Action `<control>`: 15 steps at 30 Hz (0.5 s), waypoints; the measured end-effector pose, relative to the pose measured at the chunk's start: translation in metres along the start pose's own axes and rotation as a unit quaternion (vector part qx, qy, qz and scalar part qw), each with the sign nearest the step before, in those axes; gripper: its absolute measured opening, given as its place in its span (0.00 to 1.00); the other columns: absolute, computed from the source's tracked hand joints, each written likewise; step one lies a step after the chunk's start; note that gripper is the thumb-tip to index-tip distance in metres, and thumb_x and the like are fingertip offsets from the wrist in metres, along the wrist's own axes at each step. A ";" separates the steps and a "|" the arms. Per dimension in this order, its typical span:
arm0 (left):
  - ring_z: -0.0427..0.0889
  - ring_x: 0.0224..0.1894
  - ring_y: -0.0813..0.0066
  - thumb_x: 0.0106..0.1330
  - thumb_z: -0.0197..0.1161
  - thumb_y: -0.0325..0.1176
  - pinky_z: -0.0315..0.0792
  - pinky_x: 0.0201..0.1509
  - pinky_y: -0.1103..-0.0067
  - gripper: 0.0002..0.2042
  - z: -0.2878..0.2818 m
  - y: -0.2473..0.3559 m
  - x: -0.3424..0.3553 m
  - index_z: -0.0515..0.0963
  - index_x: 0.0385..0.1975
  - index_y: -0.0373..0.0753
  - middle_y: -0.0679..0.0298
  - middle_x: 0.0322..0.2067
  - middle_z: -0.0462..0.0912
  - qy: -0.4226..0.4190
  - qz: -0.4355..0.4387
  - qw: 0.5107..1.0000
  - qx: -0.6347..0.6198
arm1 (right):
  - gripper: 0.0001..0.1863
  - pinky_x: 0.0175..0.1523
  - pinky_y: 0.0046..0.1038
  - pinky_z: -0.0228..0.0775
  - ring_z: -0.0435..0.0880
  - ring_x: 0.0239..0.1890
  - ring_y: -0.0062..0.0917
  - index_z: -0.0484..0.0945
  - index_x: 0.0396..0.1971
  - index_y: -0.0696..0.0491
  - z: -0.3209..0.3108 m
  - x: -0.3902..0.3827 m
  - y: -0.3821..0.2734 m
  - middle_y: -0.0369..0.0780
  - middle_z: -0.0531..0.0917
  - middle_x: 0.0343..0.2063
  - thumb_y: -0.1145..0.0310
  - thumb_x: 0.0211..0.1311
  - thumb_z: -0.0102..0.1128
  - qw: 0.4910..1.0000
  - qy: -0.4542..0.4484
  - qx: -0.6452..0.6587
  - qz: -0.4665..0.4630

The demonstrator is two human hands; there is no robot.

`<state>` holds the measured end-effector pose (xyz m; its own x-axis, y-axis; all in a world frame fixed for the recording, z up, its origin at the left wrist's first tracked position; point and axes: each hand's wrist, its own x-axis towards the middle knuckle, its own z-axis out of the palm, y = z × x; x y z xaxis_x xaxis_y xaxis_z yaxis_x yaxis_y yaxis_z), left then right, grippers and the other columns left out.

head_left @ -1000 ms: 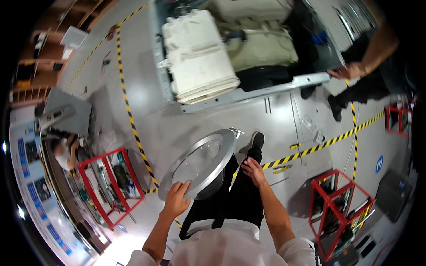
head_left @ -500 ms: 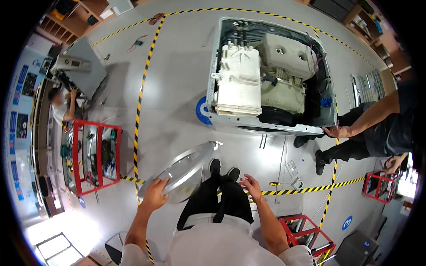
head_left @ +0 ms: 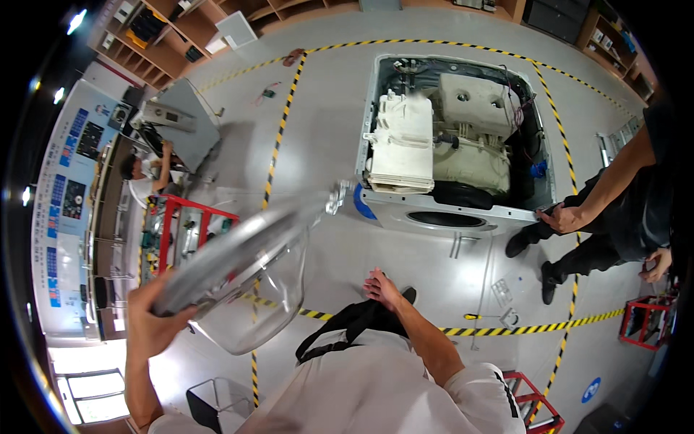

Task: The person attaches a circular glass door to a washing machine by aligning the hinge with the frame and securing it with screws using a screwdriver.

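My left hand (head_left: 153, 312) is closed round the rim of a washing machine door (head_left: 249, 264), which has a silver-grey ring, a clear glass bowl and a metal hinge at its far end. The door is held up tilted, and the near part of its ring is blurred. My right hand (head_left: 383, 288) is held out in front of my body with its fingers apart and nothing in it. Ahead stands a front-loading washing machine (head_left: 390, 207) with its top off, its white inner parts showing and a dark round opening in its front.
At the right a co-worker's hand (head_left: 566, 219) touches the machine's front corner. A screwdriver (head_left: 473, 317) and small metal parts (head_left: 510, 318) lie on the floor. Red tool carts (head_left: 168, 230) stand left and right. Another person (head_left: 148, 181) works beside a grey panel at the far left.
My left hand has raised the door and brought it leftward and closer to me. My right hand has moved inward, in front of my body. The view has shifted.
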<state>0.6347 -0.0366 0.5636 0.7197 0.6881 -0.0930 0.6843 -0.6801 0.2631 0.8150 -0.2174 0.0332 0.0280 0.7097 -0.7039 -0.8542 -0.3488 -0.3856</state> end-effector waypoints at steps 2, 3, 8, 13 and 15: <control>0.78 0.41 0.64 0.38 0.74 0.38 0.70 0.48 0.73 0.31 -0.040 0.004 -0.017 0.74 0.45 0.31 0.55 0.37 0.79 0.139 -0.032 0.989 -0.034 | 0.45 0.63 0.40 0.50 0.58 0.63 0.32 0.49 0.65 0.48 0.033 0.014 -0.002 0.43 0.60 0.60 0.31 0.56 0.39 0.998 -0.056 0.017 -0.010; 0.77 0.42 0.63 0.38 0.73 0.43 0.69 0.49 0.72 0.33 -0.064 0.020 -0.019 0.74 0.45 0.31 0.55 0.39 0.77 0.156 -0.041 0.986 -0.028 | 0.47 0.65 0.40 0.47 0.56 0.64 0.32 0.47 0.66 0.48 0.048 0.017 -0.005 0.43 0.58 0.62 0.30 0.55 0.38 0.996 -0.077 0.039 -0.020; 0.75 0.44 0.66 0.42 0.69 0.50 0.67 0.51 0.73 0.37 -0.127 0.029 -0.014 0.70 0.50 0.30 0.54 0.41 0.75 0.348 -0.005 0.937 -0.025 | 0.51 0.67 0.40 0.38 0.49 0.67 0.32 0.43 0.67 0.44 0.119 -0.007 -0.061 0.44 0.53 0.65 0.25 0.50 0.36 0.971 -0.180 0.127 -0.091; 0.78 0.37 0.76 0.54 0.65 0.40 0.69 0.46 0.82 0.25 -0.132 0.032 0.023 0.70 0.49 0.32 0.60 0.38 0.78 0.236 0.040 0.938 -0.252 | 0.48 0.65 0.40 0.46 0.58 0.62 0.32 0.45 0.67 0.44 0.167 -0.069 -0.126 0.41 0.60 0.61 0.26 0.53 0.30 0.905 -0.298 0.230 -0.197; 0.78 0.40 0.75 0.54 0.66 0.38 0.69 0.48 0.81 0.26 -0.110 0.030 0.049 0.69 0.50 0.32 0.60 0.39 0.78 0.240 0.038 0.925 -0.293 | 0.46 0.62 0.39 0.52 0.63 0.59 0.32 0.48 0.66 0.44 0.168 -0.093 -0.153 0.41 0.65 0.58 0.27 0.53 0.32 0.877 -0.320 0.285 -0.219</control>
<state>0.6777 0.0041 0.6723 0.5313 0.7730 0.3467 0.3511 -0.5733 0.7403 0.8560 -0.1270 0.2579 0.2775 0.9606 -0.0142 -0.9599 0.2765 -0.0464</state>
